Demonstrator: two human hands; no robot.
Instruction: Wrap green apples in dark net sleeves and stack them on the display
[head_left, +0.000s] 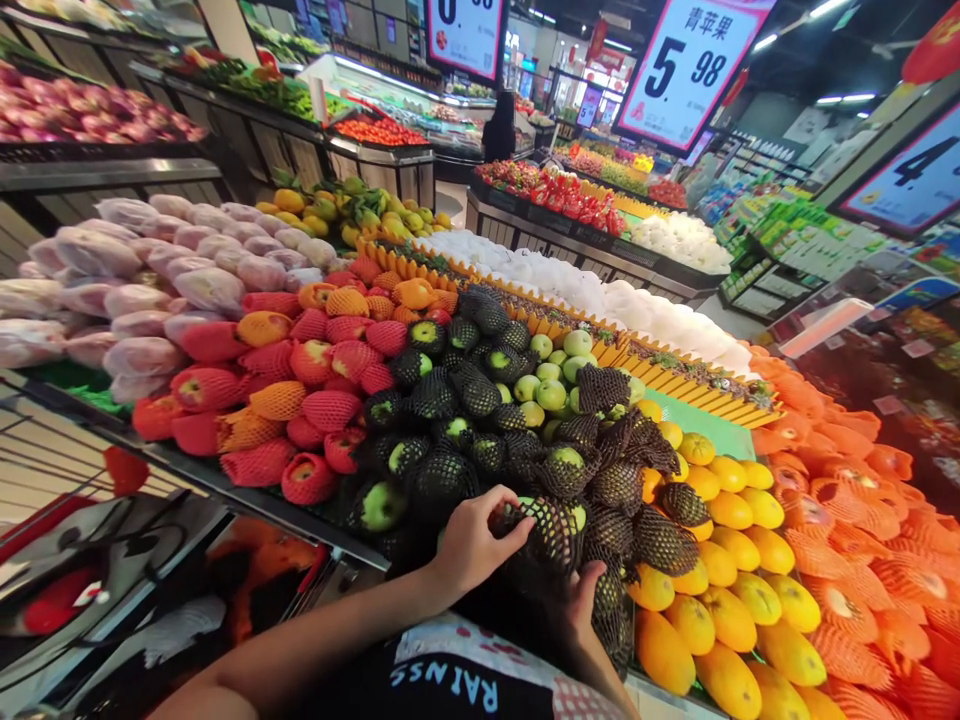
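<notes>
My left hand (pixel 472 545) pinches the upper edge of a black foam net around a green apple (pixel 555 532), thumb and forefinger together. From below right, my right hand (pixel 584 600) holds the same apple; its thumb shows, but its other fingers are mostly hidden behind the fruit. Around both hands lie more netted apples (pixel 446 480), several with green skin showing at the net opening. Bare green apples (pixel 551 393) sit further back in the pile. Loose black nets (pixel 664 540) lie to the right, partly over the yellow mangoes (pixel 731 620).
Red and orange netted fruit (pixel 330 410) is heaped on the left, with pink wrapped fruit (pixel 217 285) beyond. Orange netted fruit (pixel 862 560) lies at far right. A yellow divider (pixel 675 375) runs behind. A wire cart (pixel 52 440) stands at left. Price signs (pixel 686 65) hang overhead.
</notes>
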